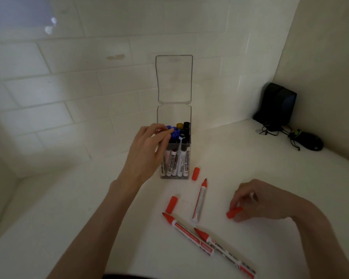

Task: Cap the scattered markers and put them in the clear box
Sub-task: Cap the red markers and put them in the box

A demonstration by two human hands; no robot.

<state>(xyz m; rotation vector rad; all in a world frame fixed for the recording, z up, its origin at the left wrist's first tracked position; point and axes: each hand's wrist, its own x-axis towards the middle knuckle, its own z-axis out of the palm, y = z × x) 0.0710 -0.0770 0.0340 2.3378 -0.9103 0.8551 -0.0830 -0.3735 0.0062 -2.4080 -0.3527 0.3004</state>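
The clear box (186, 158) stands upright mid-table with its lid (174, 79) flipped up, holding several capped markers with blue, black and brown tops. My left hand (149, 150) rests against the box's left side, fingertips on the blue caps. My right hand (256, 200) pinches a red cap (234, 212) on the table at the right. Three uncapped red markers lie in front: one (199, 200) near the box, two (187, 233) (226, 252) closer to me. Two loose red caps (195, 173) (172, 204) lie between them.
A white tiled wall rises behind the white table (89, 208). In the far right corner stand a black speaker (276, 105), tangled cables (274, 129) and a black mouse (308, 140).
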